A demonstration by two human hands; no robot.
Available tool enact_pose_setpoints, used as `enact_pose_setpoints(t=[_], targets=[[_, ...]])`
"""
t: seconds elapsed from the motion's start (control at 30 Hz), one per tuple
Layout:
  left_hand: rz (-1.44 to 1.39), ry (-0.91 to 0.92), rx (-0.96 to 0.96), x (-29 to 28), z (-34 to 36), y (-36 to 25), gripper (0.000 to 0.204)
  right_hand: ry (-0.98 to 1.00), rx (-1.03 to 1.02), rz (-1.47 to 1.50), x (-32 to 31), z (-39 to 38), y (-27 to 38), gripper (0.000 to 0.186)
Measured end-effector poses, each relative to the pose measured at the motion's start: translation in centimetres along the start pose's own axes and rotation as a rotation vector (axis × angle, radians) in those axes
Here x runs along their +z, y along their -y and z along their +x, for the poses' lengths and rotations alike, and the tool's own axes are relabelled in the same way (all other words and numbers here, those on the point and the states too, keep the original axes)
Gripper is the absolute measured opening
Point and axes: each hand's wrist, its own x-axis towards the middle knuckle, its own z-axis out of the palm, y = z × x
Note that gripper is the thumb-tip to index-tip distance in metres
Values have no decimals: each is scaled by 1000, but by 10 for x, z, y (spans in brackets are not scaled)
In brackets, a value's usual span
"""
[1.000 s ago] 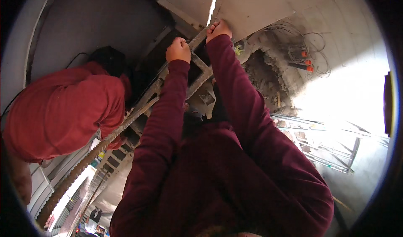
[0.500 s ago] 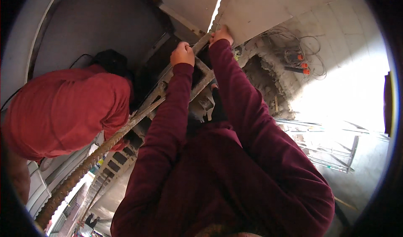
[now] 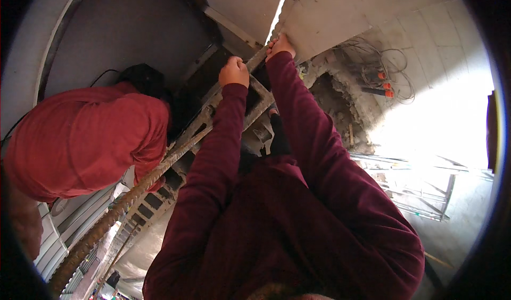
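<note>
head view: my left hand (image 3: pixel 234 72) is curled into a fist with the knuckles up, and my right hand (image 3: pixel 281 47), a little higher and farther off, has its fingers bent in too. the two are apart from each other, and i cannot tell whether either is clamped on something thin. just beneath and between them is the grey frame (image 3: pixel 259 108) with its squarish openings, slanting down to the left; whether my hands touch it is unclear. a rusty ribbed bar (image 3: pixel 114 207) runs from near it to the lower left. above my right hand a bright slit (image 3: pixel 277 15) edges a pale panel (image 3: pixel 340 10). to the right are a rough hole (image 3: pixel 335 100) in the wall and orange-ended pipes (image 3: pixel 387 86). at my left a person in red (image 3: pixel 88 140) bends over.
</note>
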Motion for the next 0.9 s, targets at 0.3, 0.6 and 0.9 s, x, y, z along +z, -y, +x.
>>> enact_pose_setpoints(t=[0.3, 0.6, 0.9], targets=[[5, -38, 17, 4, -1, 2, 16, -72, -11, 113, -4, 4, -2, 18], [-4, -26, 0, 2, -1, 2, 16, -133, -34, 191, 0, -29, 14, 26], [2, -35, 7, 2, -1, -1, 15, -166, -62, 163, -3, -10, 5, 31]])
